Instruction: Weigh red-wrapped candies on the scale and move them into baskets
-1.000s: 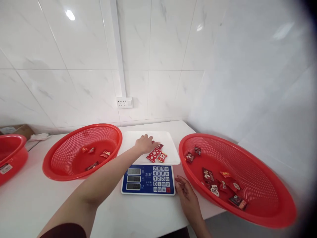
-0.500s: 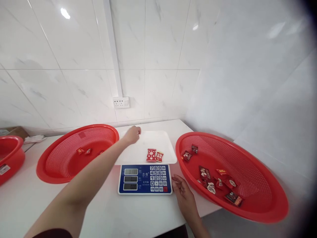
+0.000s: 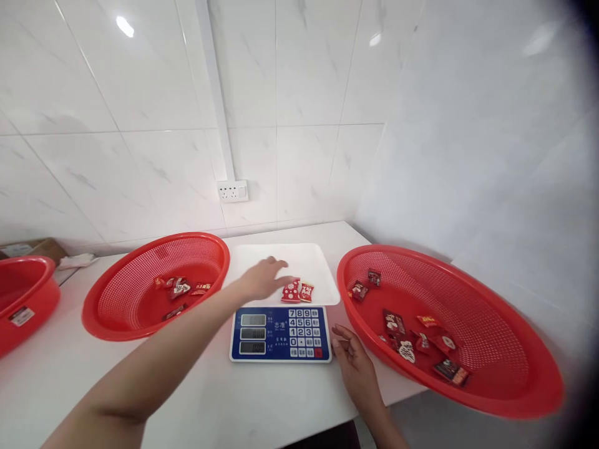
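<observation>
My left hand [image 3: 267,278] hovers over the white tray [image 3: 243,252] of a digital scale, its fingers apart. Just right of its fingertips lie a red packet with white print [image 3: 291,290] and a smaller red and cream packet [image 3: 306,292], side by side on the tray. No item shows in that hand. My right hand [image 3: 354,365] rests on the table beside the scale's blue keypad panel [image 3: 281,334], with loosely bent fingers apart and nothing visible in them. Its fingertips are close to the panel's right edge.
A red perforated basket [image 3: 105,293] on the left holds several small packets [image 3: 180,288], partly behind my forearm. Another red basket [image 3: 510,349] on the right holds several red and dark packets [image 3: 405,351]. A third red basket [image 3: 28,312] stands far left. A socket [image 3: 233,191] is on the wall.
My left hand has moved forward-right to nearer the two packets, and its closed fingers have spread. More packets now show in the left basket. My right hand stays beside the scale.
</observation>
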Action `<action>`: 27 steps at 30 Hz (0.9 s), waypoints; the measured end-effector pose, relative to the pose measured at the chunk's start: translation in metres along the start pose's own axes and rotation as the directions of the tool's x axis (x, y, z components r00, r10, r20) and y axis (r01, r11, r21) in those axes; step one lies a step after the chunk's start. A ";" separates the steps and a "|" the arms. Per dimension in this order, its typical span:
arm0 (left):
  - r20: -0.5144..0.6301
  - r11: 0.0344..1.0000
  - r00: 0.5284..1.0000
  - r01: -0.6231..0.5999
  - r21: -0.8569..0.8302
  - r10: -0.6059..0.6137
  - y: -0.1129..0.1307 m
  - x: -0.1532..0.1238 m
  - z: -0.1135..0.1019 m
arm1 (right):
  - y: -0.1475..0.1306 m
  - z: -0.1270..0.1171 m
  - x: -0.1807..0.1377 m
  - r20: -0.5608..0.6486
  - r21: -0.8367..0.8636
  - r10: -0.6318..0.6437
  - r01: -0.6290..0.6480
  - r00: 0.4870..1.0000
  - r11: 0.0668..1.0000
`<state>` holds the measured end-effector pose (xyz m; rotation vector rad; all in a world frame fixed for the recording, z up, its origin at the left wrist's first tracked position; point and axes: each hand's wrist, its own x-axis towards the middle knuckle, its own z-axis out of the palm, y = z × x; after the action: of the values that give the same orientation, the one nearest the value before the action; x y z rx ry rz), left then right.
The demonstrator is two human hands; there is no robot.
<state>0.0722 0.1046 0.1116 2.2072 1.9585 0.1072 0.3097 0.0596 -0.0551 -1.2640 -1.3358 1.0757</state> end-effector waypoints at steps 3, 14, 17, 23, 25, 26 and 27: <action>0.041 0.999 0.998 -0.042 0.024 0.041 0.043 0.018 0.019 | -0.003 -0.001 -0.002 -0.014 -0.013 -0.011 0.011 1.000 1.000; 0.074 0.990 0.989 -0.135 0.042 0.132 0.040 0.024 0.017 | 0.003 -0.003 -0.001 0.023 -0.036 0.021 -0.020 1.000 0.999; -0.001 0.986 0.987 -0.163 0.031 0.163 0.032 0.016 0.021 | 0.003 -0.003 -0.001 0.043 -0.054 0.033 -0.031 0.999 0.998; -0.190 0.984 0.966 -0.176 0.008 0.174 0.015 0.009 0.021 | 0.001 -0.003 -0.002 0.046 -0.050 0.034 -0.031 0.998 0.998; -0.262 0.992 0.957 -0.127 0.005 0.124 0.003 0.000 0.007 | 0.001 -0.002 -0.002 0.038 -0.055 0.024 -0.021 0.999 0.998; -0.302 0.996 0.949 -0.093 0.004 0.090 -0.005 -0.007 -0.002 | 0.002 -0.002 -0.001 0.029 -0.061 0.013 -0.012 0.999 0.998; -0.347 0.999 0.937 -0.050 0.001 0.047 -0.015 -0.017 -0.012 | 0.002 -0.002 -0.001 0.017 -0.066 -0.001 0.002 1.000 0.998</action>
<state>0.0535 0.0905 0.1214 2.3635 2.0636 0.5474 0.3117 0.0588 -0.0573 -1.3050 -1.3945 1.0507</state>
